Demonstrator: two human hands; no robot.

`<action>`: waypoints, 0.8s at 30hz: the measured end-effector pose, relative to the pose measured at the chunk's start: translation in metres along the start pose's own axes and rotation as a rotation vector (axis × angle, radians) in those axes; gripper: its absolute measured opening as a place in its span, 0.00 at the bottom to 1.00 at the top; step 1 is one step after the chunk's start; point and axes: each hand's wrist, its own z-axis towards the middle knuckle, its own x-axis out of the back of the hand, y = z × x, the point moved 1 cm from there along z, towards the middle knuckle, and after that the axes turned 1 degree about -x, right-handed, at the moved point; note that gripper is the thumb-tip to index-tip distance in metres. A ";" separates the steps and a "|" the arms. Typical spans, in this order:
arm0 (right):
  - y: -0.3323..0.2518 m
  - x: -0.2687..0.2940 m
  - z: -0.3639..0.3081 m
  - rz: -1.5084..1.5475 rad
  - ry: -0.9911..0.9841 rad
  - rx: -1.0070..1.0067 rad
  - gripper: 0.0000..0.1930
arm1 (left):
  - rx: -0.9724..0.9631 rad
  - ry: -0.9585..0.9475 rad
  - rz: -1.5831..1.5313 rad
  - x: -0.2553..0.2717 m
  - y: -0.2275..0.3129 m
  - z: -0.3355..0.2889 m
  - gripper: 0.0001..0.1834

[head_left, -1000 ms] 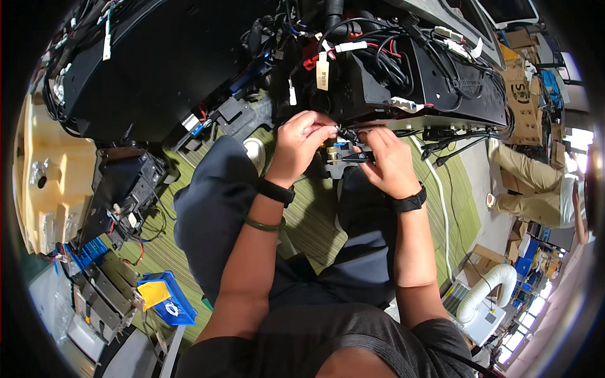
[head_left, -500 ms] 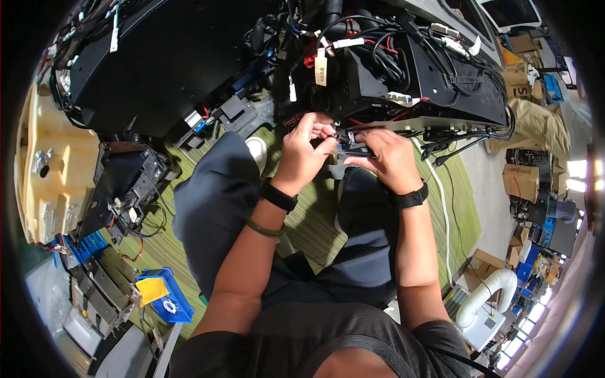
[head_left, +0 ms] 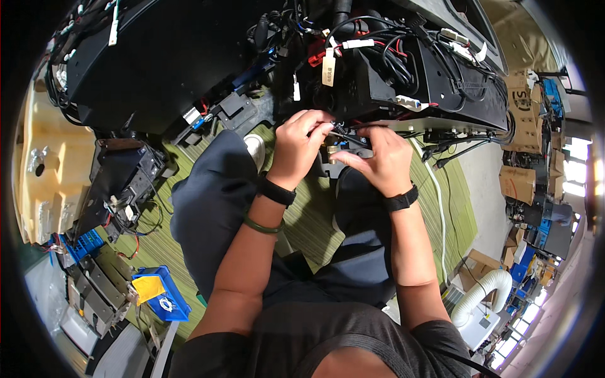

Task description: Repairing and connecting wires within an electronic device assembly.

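My left hand (head_left: 301, 146) is closed in a pinch on the end of a black cable (head_left: 338, 128), under the front edge of a black metal housing (head_left: 403, 94). Close beside it, my right hand (head_left: 387, 162) grips a small black part (head_left: 357, 142), its fingers on the far side and partly hidden. The right thumb reaches out below this part, toward a small brass-coloured fitting (head_left: 332, 153). Both hands are held in front of my knees, nearly meeting. Whether the cable end touches the black part cannot be made out.
Bundled cables with white connectors (head_left: 413, 103) and a pale tag (head_left: 328, 67) lie over the housing. A large black panel (head_left: 170, 57) stands at the left. A white cable (head_left: 439, 195) crosses the green mat (head_left: 459, 214). A blue bin (head_left: 179, 299) sits lower left.
My right thumb has moved down off the black part, and the brass-coloured fitting now shows. My left hand has shifted slightly left, still pinching the cable. The view has shifted a little.
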 end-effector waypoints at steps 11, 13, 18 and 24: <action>-0.007 -0.019 -0.006 -0.112 0.066 -0.050 0.25 | -0.040 0.018 -0.088 0.006 0.002 0.007 0.04; -0.006 -0.017 -0.004 -0.109 0.055 -0.038 0.25 | 0.001 -0.075 -0.045 0.010 0.002 0.008 0.05; -0.004 -0.016 0.002 -0.146 0.036 -0.015 0.25 | -0.068 -0.137 -0.090 0.015 -0.003 0.014 0.05; -0.010 -0.011 0.005 -0.090 0.010 -0.048 0.26 | -0.006 -0.227 -0.158 0.020 -0.008 0.019 0.04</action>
